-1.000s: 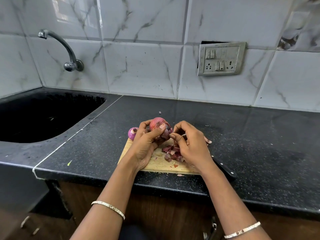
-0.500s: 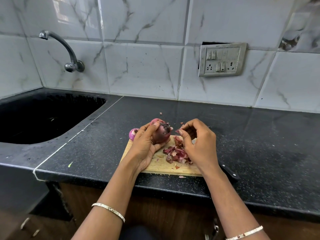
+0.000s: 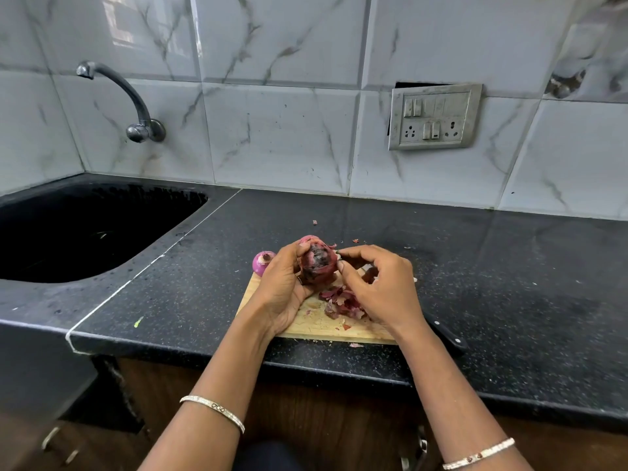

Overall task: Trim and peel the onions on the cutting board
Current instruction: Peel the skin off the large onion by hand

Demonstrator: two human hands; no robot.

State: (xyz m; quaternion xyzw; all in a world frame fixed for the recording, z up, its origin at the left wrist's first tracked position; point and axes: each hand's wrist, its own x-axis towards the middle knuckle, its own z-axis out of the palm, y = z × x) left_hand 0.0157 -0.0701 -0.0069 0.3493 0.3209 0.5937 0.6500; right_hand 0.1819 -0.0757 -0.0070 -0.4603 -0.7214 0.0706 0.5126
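Note:
My left hand (image 3: 283, 290) grips a red onion (image 3: 316, 261) with dark, sooty patches, lifted above the wooden cutting board (image 3: 314, 322). My right hand (image 3: 377, 288) is beside it, with thumb and forefinger pinching at the papery skin on the onion's right edge. A pile of torn red skins (image 3: 341, 302) lies on the board under my hands. A second, smaller purple onion (image 3: 262, 261) sits at the board's far left corner, partly hidden by my left hand. A black knife handle (image 3: 448, 334) pokes out from under my right wrist.
The board lies near the front edge of a black speckled counter (image 3: 509, 283). A black sink (image 3: 78, 232) with a wall tap (image 3: 136, 107) is to the left. A switch and socket plate (image 3: 435, 117) is on the tiled wall. Skin scraps (image 3: 315, 222) dot the counter.
My left hand turned the onion so its dark patch faces me. My right hand dropped a skin piece, then came back up to the onion's right edge.

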